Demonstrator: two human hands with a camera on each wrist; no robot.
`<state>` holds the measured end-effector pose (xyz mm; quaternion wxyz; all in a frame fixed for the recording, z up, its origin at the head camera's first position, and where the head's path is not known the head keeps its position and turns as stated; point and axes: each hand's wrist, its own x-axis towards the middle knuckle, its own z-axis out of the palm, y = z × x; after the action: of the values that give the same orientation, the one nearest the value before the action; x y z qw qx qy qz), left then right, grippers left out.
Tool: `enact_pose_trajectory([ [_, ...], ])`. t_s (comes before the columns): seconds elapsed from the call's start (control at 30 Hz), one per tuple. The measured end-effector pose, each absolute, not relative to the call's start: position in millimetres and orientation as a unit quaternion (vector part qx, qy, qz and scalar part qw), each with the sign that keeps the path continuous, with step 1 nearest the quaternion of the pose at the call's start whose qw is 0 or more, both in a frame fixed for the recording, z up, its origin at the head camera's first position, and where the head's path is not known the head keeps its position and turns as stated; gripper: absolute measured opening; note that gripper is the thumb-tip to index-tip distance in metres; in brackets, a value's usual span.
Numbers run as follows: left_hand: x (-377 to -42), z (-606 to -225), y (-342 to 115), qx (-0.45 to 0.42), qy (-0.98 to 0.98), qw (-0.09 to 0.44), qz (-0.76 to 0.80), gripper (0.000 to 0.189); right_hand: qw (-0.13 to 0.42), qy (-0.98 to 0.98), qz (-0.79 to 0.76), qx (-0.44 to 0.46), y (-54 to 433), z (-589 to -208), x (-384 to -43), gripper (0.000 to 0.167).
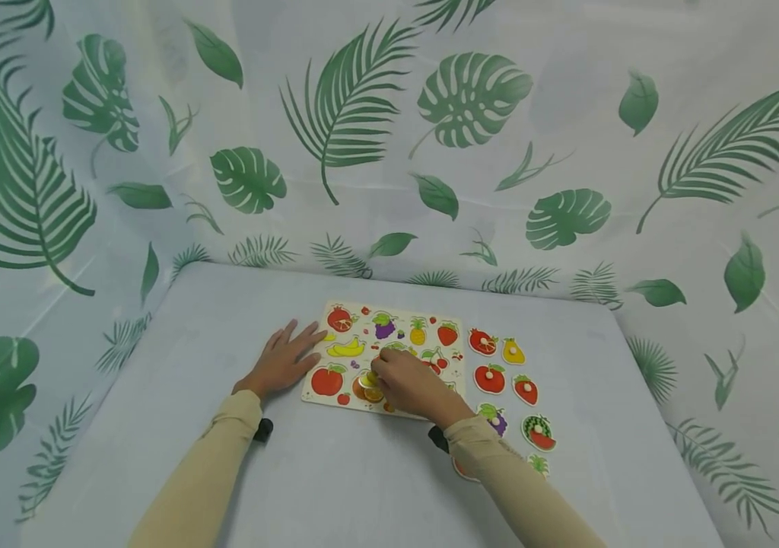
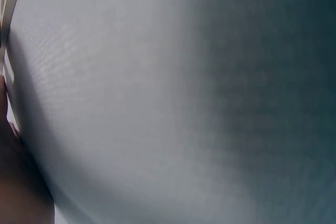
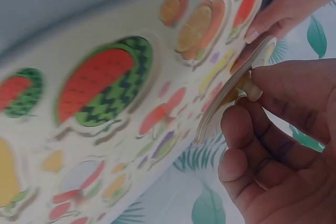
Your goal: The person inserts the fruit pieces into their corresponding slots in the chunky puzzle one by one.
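Note:
A white wooden fruit puzzle board (image 1: 399, 308) lies on the table, with pictures of bananas, an apple, grapes and other fruit. My right hand (image 1: 406, 380) is above its lower middle. Thumb and fingers pinch the small knob (image 3: 253, 91) of a thin puzzle piece (image 3: 223, 106), seen nearly edge-on in the right wrist view. The piece is tilted, and its printed face is mostly hidden. My left hand (image 1: 283, 360) lies with fingers spread at the board's left edge, fingertips on it. Only part of the left hand (image 2: 21, 182) shows in the left wrist view.
Right of the board lie several knobbed pieces, among them a pomegranate (image 1: 482, 342), a pear (image 1: 509, 346), an apple (image 1: 484, 382), a strawberry (image 1: 522, 394) and a watermelon (image 1: 535, 441). My right forearm partly covers the nearer ones. A leaf-patterned curtain (image 1: 376, 228) surrounds the white table (image 1: 335, 487).

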<state>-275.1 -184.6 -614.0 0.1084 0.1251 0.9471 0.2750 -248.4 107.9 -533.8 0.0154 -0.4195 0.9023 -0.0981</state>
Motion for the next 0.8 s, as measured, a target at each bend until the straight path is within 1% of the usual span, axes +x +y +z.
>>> enact_pose_trajectory([
  [0.07, -275, -613, -185, 0.127, 0.946, 0.108, 0.279, 0.060, 0.014, 0.900, -0.101, -0.423, 103, -535, -254, 0.008],
  [0.2, -275, -614, -185, 0.132, 0.944, 0.107, 0.283, 0.060, 0.030, 0.902, -0.102, -0.418, 94, -537, -265, 0.011],
  [0.4, -275, -611, -186, 0.120, 0.946, 0.119, 0.278, 0.061, 0.043, 0.899, -0.107, -0.422, 74, -543, -286, 0.009],
  [0.53, -274, -611, -187, 0.119, 0.946, 0.119, 0.279, 0.060, 0.073, 0.904, -0.113, -0.407, 60, -544, -298, 0.011],
  [0.63, -274, -611, -188, 0.121, 0.944, 0.119, 0.281, 0.060, 0.108, 0.909, -0.126, -0.382, 52, -546, -306, 0.013],
  [0.8, -276, -609, -187, 0.134, 0.943, 0.115, 0.282, 0.061, 0.129, 0.915, -0.150, -0.353, 45, -552, -314, 0.017],
])
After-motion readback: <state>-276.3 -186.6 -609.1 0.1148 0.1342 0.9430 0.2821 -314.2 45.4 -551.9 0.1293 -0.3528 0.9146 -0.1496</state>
